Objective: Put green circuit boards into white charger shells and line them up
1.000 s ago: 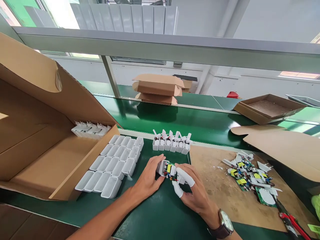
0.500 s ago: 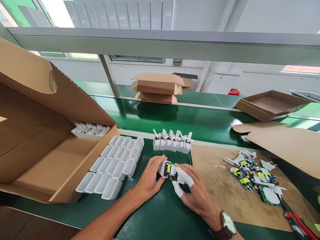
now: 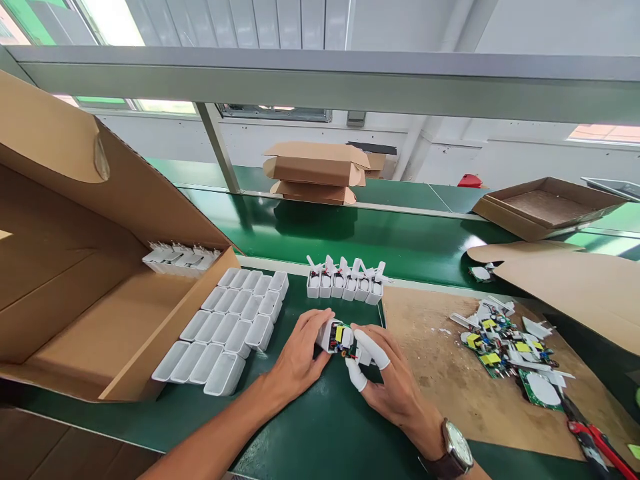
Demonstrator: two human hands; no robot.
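the desk (image 3: 310, 427) is green. in the middle, the circuit board (image 3: 347, 338) is green with a yellow block (image 3: 340, 333), and the small case (image 3: 325, 335) is white. at left, the big box (image 3: 167, 330) is brown. at lower right, the tool (image 3: 581, 429) is red and black.
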